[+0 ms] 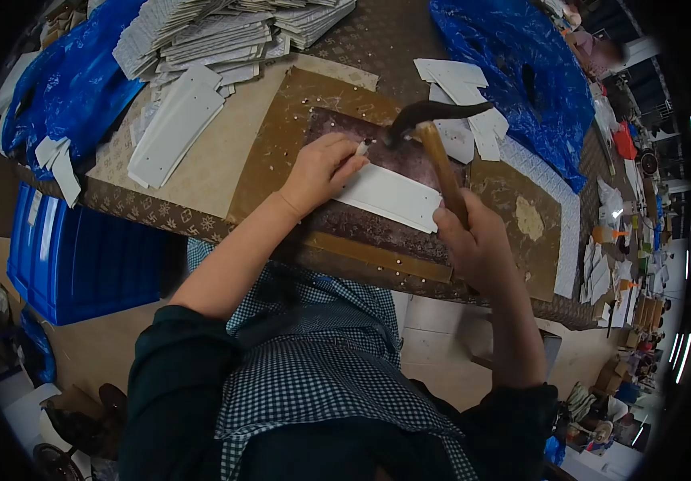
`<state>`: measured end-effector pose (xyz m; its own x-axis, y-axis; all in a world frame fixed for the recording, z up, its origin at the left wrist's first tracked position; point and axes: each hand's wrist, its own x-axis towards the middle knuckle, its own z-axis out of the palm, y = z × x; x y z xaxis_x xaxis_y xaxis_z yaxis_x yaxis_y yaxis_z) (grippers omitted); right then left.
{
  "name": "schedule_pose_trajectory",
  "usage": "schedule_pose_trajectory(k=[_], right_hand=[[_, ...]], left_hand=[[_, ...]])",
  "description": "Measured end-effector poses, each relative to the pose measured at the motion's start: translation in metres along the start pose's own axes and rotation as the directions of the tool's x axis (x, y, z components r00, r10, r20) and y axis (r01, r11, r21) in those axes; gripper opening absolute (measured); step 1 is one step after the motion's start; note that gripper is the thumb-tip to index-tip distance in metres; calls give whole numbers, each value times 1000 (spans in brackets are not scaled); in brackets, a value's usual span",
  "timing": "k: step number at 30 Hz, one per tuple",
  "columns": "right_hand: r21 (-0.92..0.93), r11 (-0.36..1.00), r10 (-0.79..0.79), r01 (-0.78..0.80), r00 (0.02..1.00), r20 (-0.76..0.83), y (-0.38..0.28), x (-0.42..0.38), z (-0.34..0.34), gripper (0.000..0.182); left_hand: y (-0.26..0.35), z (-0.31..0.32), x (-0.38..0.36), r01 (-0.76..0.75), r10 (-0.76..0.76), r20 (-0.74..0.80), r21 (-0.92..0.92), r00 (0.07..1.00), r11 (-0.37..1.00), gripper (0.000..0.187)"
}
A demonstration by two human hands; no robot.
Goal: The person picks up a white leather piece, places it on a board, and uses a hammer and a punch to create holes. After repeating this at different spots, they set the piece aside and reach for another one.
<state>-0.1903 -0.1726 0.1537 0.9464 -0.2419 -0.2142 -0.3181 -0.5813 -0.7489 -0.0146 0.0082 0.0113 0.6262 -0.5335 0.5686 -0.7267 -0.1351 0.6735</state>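
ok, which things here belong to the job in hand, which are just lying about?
In use, apparently:
- wood-handled hammer, in right hand
- small pale object, in left hand
- flat white piece
- dark red pad

Lying about, probably:
- blue plastic crate
- blue plastic sheeting

A broad worktable (381,40) with a brown covering in a pale geometric print stands above a pale tiled floor (433,317). Beneath its left end sits a glossy blue plastic bin (44,256). At far right, brown cardboard boxes (647,313) crowd together near slim, glowing white tube lights (684,358); the outer edges are dark.
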Motion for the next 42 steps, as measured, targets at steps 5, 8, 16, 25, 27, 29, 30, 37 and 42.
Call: schedule_pose_trajectory(k=[5,8,16,25,27,29,30,37,42], right_hand=[[478,879,121,-12,973,-198,24,14,42,27],[502,864,114,50,950,-290,52,29,74,34],[581,800,125,150,905,-406,72,31,96,36],[567,811,132,142,901,-414,68,31,96,38],[579,803,138,141,901,-411,69,31,96,37],[584,801,145,135,901,-408,70,31,96,36],[586,799,149,133,901,-407,70,31,97,35],[593,793,139,142,905,-403,69,30,97,30],[414,910,94,-11,979,-179,58,17,72,20]], left_hand=[[4,-2,0,63,-65,71,31,995,998,15],[2,0,-1,62,-60,34,-64,998,996,14],[5,-7,12,414,-407,82,-101,910,905,19],[17,-17,-31,394,-391,64,-250,918,884,18],[18,-16,-32,352,-345,68,-206,936,913,17],[22,-18,-29,351,-342,82,-159,936,923,15],[23,-18,-29,341,-333,80,-136,940,930,15],[22,-12,-29,204,-203,20,-89,979,975,14],[25,-14,-24,84,-84,47,-9,995,996,15]])
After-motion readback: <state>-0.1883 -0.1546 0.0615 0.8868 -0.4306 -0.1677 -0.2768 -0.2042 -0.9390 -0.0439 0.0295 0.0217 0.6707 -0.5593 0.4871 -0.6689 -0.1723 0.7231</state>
